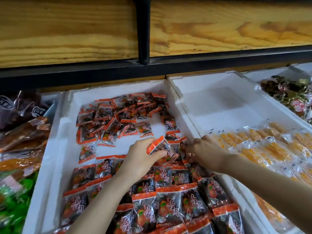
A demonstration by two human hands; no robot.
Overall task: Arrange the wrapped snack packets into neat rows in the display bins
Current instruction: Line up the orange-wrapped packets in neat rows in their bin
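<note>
Closest to me, the rows of packets [168, 208] lie flat and overlapping in the white bin [50, 166], each with its orange sealed end towards the back and its long side running front to back.

Just beyond them the left hand [141, 159] grasps the held packet [162, 149], thumb across its face and fingers curled behind it. It is raised a little above the last finished row. It sits askew: the orange end points up and to the left, so its long axis runs diagonally against the straight rows underneath.

The right hand [207, 152] is just beside it on the right, fingertips bent down among the packets by the bin's right wall. From where I stand I cannot tell whether those fingers pinch one or only press on it.

The next open place in the row seems to be directly under the held packet, between the two hands. The left hand is the nearer one, since it already has the packet. I would judge that the packet needs a turn to square it with its neighbours before it goes down.

Further back the loose heap [121, 115] lies jumbled at all angles, apart from both hands.

To the right, yellow packets [270, 149] fill the near part of the next bin. A wooden board [67, 31] runs across above.
</note>
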